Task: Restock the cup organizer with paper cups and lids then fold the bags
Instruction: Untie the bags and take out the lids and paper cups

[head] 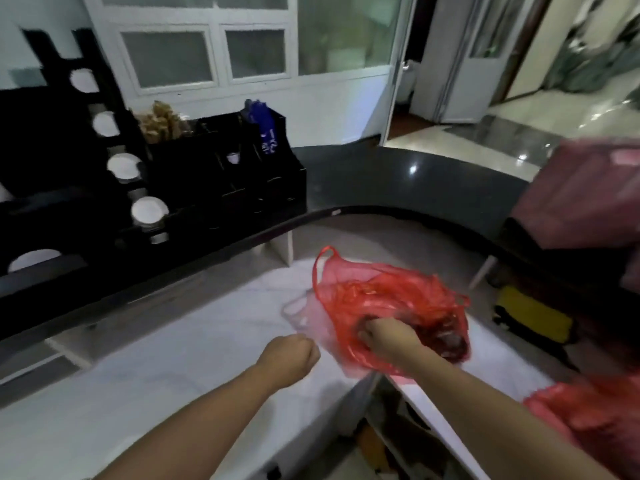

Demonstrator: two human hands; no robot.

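I am looking at a white counter (194, 344) that is lying below a dark curved upper shelf (398, 188), with frosted windows and an open door behind. On the shelf at the left the black cup organizer (194, 188) is standing, and white cup stacks (149, 210) are showing in its round holes, so I judge the restocking part is mostly done.

My right hand (384, 336) is reaching into the red plastic bag (391, 299), which is lying crumpled on the counter near its right edge. The fingers are curled into the film, gripping it, I think to gather the loose plastic before folding. A paler, thin bag (304, 315) is lying just beside the red one, partly under it.

My left hand (292, 351) is hovering near the pale bag with fingers curled into a fist; whether it is pinching the film I cannot tell, because the picture is blurred.
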